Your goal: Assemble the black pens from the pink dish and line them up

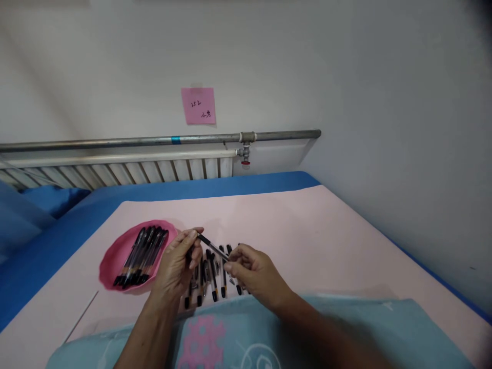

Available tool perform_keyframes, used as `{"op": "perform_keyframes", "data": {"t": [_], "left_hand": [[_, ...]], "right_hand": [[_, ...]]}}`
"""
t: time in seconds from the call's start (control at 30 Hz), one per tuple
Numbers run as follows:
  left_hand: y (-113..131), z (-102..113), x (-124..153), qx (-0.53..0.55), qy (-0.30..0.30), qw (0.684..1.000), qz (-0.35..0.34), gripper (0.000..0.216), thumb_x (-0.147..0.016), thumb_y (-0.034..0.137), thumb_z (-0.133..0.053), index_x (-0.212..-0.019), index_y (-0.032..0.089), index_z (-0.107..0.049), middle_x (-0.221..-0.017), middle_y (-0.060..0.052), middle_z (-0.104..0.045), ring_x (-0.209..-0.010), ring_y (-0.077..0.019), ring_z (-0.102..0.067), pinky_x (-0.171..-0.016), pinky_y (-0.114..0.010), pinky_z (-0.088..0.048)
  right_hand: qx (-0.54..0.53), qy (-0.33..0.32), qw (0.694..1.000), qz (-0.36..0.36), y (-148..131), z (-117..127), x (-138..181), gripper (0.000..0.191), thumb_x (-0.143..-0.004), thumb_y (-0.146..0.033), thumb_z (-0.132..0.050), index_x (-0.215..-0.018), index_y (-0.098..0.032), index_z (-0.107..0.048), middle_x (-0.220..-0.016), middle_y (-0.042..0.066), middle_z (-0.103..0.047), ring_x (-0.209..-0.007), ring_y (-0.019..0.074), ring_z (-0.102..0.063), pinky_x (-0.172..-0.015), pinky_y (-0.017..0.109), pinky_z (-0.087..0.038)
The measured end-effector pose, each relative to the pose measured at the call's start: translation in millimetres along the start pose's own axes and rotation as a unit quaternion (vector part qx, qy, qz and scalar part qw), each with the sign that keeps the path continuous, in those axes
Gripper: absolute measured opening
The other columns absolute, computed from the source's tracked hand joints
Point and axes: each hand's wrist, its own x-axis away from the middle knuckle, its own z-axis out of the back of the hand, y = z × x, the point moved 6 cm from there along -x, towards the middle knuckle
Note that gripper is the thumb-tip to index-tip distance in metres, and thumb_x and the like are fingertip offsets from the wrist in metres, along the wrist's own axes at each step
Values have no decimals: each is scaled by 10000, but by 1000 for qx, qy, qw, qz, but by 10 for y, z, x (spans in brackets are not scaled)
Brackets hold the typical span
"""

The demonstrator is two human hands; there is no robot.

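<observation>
A pen (213, 247) with a clear barrel and black ends is held slantwise between my two hands. My left hand (183, 252) pinches its upper left end, and a dark piece shows under the curled fingers, too hidden to name. My right hand (251, 266) grips the lower right end between thumb and fingers. Beneath the hands, several loose pens (212, 277) lie side by side on the pink table top, partly covered by my hands. Left of my left hand, a pink scalloped bowl (109, 256) holds several capped black pens (142, 253).
A light blue patterned cloth (307, 318) covers the near edge of the pink table top (277, 220). A thin white stick (80, 316) lies at the left. Behind are a blue surface (215, 188), a white radiator (154, 169), a metal pipe (134, 142) and a pink note (199, 106).
</observation>
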Motion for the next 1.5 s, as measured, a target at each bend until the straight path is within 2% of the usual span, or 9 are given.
{"op": "perform_keyframes", "data": {"t": [0.13, 0.2, 0.37, 0.53, 0.73, 0.93, 1.23, 1.4, 1.5], "left_hand": [[11, 0, -3, -5, -5, 1000, -6, 262, -633, 266, -721, -837, 117, -653, -547, 26, -487, -389, -19, -369, -317, -123, -217], [10, -1, -2, -6, -6, 1000, -6, 257, -639, 262, -717, -839, 113, -652, -545, 24, -489, -392, -24, -376, -315, -126, -219], [10, 18, -19, 12, 7, 1000, -10, 252, -645, 244, -713, -838, 101, -640, -555, 26, -484, -397, -24, -374, -310, -123, -225], [95, 124, -67, 57, 38, 998, -8, 213, -641, 206, -703, -800, 101, -608, -576, 40, -451, -397, -14, -345, -307, -121, -247], [188, 227, -77, 108, 69, 992, 1, 71, -650, 95, -610, -688, 115, -553, -678, -4, -501, -499, -47, -444, -319, -118, -284], [-23, -34, 24, 5, -43, 996, 83, 247, -720, 225, -645, -927, 95, -615, -664, 6, -462, -470, -30, -383, -308, -109, -254], [-31, 11, 9, -8, -23, 999, 43, 228, -673, 206, -695, -864, 91, -644, -583, 10, -473, -468, -39, -403, -307, -101, -248], [66, 81, -22, 17, 24, 1000, 5, 177, -657, 178, -694, -799, 93, -633, -583, 5, -496, -472, -50, -430, -299, -103, -253], [203, 240, -70, 60, 75, 995, -27, 122, -669, 155, -665, -765, 102, -611, -607, 4, -506, -472, -49, -438, -295, -104, -256]], "right_hand": [[-105, -114, 978, -141, 92, -140, 48, 289, -800, -430, -438, -848, -160, -528, -616, -25, -548, -370, 44, -416, -323, 165, -235], [-119, -130, 970, -169, 103, -149, 64, 289, -802, -420, -431, -828, -152, -536, -570, -36, -516, -362, 40, -395, -320, 160, -205], [10, -27, 999, -23, 8, -17, 9, 167, -753, -328, -539, -720, -168, -506, -553, -55, -485, -410, 41, -382, -386, 172, -268], [177, 71, 978, 85, -131, 38, 43, 83, -715, -229, -574, -665, -171, -541, -576, -39, -479, -544, 78, -423, -506, 201, -323], [118, 73, 986, 89, -135, 77, 26, 107, -743, -263, -548, -701, -168, -526, -576, -47, -446, -535, 77, -408, -508, 205, -328], [94, 51, 991, 79, -81, 61, -4, 155, -751, -313, -540, -704, -170, -502, -576, -46, -444, -501, 66, -392, -463, 195, -307], [44, 15, 997, 56, -9, 12, -15, 156, -758, -316, -524, -700, -181, -473, -556, -54, -450, -461, 64, -391, -442, 197, -310], [145, -12, 987, 72, -34, 35, -13, 144, -798, -299, -492, -745, -171, -533, -611, -29, -492, -528, 84, -446, -480, 201, -326], [294, 0, 946, 138, -197, 169, 23, 136, -794, -261, -519, -736, -172, -605, -724, 5, -541, -676, 109, -499, -599, 212, -366]]}}
